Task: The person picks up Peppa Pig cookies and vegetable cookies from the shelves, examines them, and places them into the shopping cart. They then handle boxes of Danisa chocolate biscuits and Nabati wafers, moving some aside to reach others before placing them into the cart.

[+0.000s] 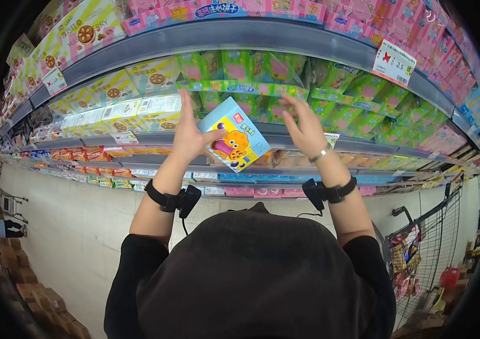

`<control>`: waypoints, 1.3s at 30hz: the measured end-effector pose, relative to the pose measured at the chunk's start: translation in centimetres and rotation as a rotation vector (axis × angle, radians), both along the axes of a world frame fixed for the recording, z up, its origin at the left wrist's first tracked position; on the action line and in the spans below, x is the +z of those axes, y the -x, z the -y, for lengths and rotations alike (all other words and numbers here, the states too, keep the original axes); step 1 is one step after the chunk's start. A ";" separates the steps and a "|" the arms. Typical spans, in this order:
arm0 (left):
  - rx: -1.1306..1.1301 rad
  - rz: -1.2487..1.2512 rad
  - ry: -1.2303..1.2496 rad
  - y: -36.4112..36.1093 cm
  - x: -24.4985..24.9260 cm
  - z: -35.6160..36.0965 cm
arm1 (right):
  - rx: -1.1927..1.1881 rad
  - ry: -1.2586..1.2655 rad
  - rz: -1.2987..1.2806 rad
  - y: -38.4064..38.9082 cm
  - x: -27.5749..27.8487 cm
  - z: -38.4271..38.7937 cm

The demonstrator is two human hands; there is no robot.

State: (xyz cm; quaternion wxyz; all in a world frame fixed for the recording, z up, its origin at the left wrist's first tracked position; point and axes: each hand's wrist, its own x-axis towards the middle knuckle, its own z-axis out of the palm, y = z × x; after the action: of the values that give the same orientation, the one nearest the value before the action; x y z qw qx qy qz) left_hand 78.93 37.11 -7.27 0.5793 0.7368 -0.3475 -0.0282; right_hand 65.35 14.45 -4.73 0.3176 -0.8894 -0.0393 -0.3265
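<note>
Your left hand (190, 134) grasps a tilted box (239, 140) before the shelves (240, 35); your right hand (306, 129), released, hovers beside it.

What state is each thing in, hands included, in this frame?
Left hand: gripping the box, thumb across its front.
Blue-and-yellow box: held, tilted; no opening visible.
Right hand: open, raised, holding nothing visible.
Green packs: shelved in rows.
Large price tag: mounted on the upper shelf edge.
Shopping cart: on the floor, partly loaded.
Cardboard boxes: stacked, lower left.
</note>
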 end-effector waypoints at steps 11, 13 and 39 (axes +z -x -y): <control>-0.263 -0.196 0.007 -1.7 0.2 -7.0 | -0.030 0.513 0.007 -2.5 -2.3 -2.1; -0.272 -0.310 0.021 -2.2 -0.9 -9.6 | 0.117 0.706 0.047 -3.5 -3.1 -3.3; -0.085 -0.708 0.006 -7.6 -19.8 -19.6 | -0.159 1.136 -0.062 -12.3 -5.8 -11.5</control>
State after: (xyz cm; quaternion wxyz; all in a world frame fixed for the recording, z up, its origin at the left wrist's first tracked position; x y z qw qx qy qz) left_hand 86.53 56.71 -27.07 0.6644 0.6644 -0.1556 -0.3049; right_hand 77.64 25.97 -10.54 -0.2345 -0.9298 -0.1324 -0.2508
